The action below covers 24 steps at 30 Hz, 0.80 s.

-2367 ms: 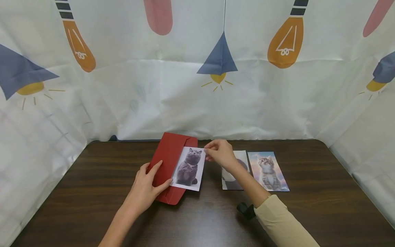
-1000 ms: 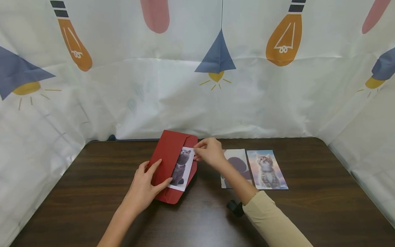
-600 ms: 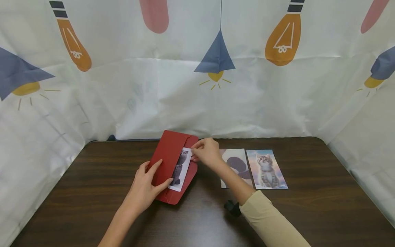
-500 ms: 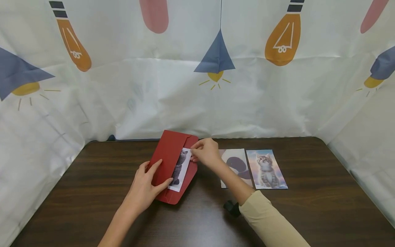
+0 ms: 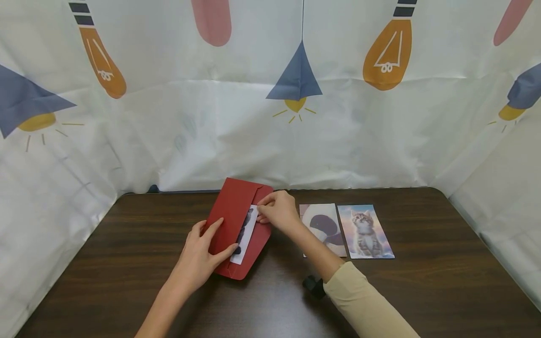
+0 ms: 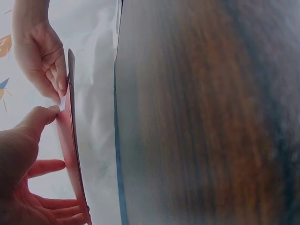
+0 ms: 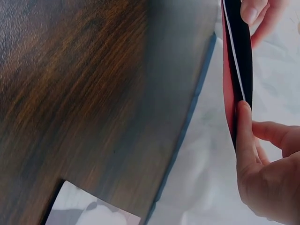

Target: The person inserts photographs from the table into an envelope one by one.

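A red envelope [image 5: 230, 206] lies slanted on the table with its flap open to the right. My left hand [image 5: 197, 253] presses on it with spread, mostly straight fingers, the thumb lying at the edge of the opening. My right hand [image 5: 279, 210] pinches the upper right corner of a cat photo card [image 5: 246, 239] between thumb and fingertips. Most of the card is hidden inside the envelope; a narrow white strip and part of the grey cat show. In the right wrist view the card [image 7: 236, 58] appears as a thin white line within the dark opening.
Two more picture cards lie to the right: a partly covered one with purple-grey shapes [image 5: 324, 225] and a kitten card [image 5: 366, 232]. The dark wood table [image 5: 439, 263] ends at a white curtain [image 5: 359, 150] with lamp prints. A black device [image 5: 313, 286] sits at the right wrist.
The cat photo card has slid leftward into the envelope, so less of it shows. My right hand has moved left with it, uncovering more of the purple-grey card. My left hand has stayed nearly still.
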Tool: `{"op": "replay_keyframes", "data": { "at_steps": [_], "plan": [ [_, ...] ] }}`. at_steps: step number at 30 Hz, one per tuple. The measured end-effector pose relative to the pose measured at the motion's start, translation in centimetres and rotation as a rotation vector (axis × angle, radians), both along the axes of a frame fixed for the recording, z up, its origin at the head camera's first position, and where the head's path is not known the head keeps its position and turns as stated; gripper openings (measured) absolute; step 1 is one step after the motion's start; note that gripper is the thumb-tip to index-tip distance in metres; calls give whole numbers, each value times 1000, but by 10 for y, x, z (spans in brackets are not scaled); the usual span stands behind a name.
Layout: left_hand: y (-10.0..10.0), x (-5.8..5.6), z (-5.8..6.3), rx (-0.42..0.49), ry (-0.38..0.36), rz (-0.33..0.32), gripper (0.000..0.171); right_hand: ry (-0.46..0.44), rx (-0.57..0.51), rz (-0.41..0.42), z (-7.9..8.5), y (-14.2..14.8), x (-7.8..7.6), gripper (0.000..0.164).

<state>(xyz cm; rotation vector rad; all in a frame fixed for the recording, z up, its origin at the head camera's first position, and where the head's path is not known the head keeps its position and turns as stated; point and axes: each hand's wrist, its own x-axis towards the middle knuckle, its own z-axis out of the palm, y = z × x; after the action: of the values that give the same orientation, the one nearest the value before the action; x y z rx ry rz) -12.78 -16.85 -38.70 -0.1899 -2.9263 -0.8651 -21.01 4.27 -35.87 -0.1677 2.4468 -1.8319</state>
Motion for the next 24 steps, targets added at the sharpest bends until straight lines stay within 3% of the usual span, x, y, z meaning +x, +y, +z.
{"op": "replay_keyframes", "data": {
  "at_steps": [24],
  "plan": [
    [4,4,0,9,11,-25,70,-45,-103,-31,-5,-6,3,12]
  ]
}}
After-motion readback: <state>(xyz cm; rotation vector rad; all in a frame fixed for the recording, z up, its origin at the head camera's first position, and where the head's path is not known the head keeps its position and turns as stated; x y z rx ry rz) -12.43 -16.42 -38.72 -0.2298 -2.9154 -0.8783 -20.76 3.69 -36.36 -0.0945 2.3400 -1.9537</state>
